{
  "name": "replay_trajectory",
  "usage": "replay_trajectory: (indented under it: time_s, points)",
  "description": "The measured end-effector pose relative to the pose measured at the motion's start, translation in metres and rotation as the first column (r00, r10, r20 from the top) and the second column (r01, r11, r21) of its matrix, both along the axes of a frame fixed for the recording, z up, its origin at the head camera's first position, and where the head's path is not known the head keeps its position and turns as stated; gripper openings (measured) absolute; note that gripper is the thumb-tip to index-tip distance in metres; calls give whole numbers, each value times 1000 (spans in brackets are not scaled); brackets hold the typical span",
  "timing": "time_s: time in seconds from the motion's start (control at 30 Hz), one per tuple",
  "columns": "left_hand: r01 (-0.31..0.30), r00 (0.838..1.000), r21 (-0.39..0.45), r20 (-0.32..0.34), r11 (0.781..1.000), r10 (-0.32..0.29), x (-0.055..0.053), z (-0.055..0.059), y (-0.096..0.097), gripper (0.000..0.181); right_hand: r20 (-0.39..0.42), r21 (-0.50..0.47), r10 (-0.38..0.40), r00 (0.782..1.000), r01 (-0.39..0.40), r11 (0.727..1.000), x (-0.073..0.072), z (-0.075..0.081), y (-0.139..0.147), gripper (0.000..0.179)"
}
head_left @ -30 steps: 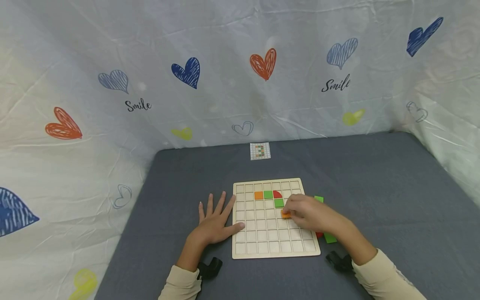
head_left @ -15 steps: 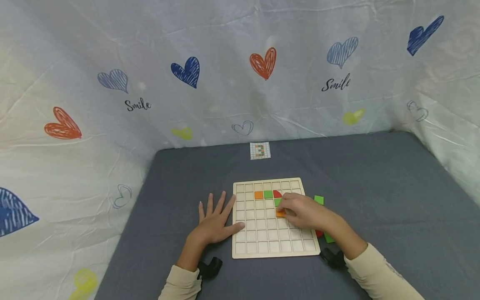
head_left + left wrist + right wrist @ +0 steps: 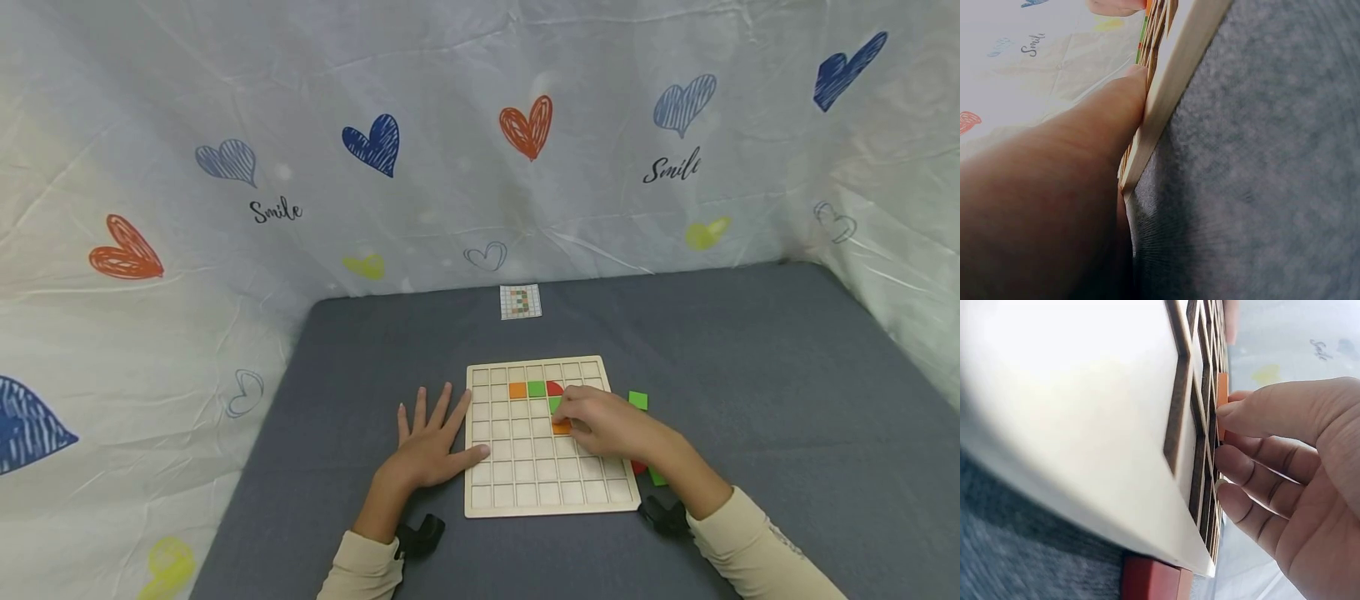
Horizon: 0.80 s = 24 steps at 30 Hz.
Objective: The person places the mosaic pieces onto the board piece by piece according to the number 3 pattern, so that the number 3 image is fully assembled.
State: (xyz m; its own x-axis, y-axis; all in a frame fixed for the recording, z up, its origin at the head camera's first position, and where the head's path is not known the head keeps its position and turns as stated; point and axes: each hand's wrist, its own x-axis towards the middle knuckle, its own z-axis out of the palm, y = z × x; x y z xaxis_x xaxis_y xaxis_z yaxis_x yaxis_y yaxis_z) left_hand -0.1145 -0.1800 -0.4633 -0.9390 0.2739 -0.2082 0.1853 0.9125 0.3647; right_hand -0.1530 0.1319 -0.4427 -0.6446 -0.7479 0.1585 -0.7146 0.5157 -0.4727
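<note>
- Orange tile in my fingers, over the gridded wooden board, in the fourth row from its far edge and right of centre; a second ago it was nearer the board's right edge.
- My right hand pinches it, thumb and forefinger clamped together on its sides, the other fingers loosely bent at the grid.
- That small slide brings it into line directly below a green tile, now partly covered by my fingertips. I judge it all but placed, though I can't tell whether it sits flush in its cell.
- Farther up the board, a second orange tile, another green tile and a rounded red tile make an unchanged row.
- My left hand hasn't moved: fingers spread apart, holding nothing, thumb over the board's left edge, probably steadying it.
- Past the board's right edge lie a loose green piece and a red piece, the latter partly behind my wrist.
- Near the far edge of the grey-covered table lies a card with a coloured grid too small to read.
</note>
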Motion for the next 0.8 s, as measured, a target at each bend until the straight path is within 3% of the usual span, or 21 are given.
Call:
replay_trajectory:
  time_s: [0.57,0.8]
  points:
    - [0,1000,1,-4,1000,0,0,-3,0,93,-142,-2,-6,990,6,1000,10,-1,0,15]
    - [-1,1000,1,1,1000,1,-1,-2,0,92,-149,-14,-24,989,22,1000,17,0,3,13]
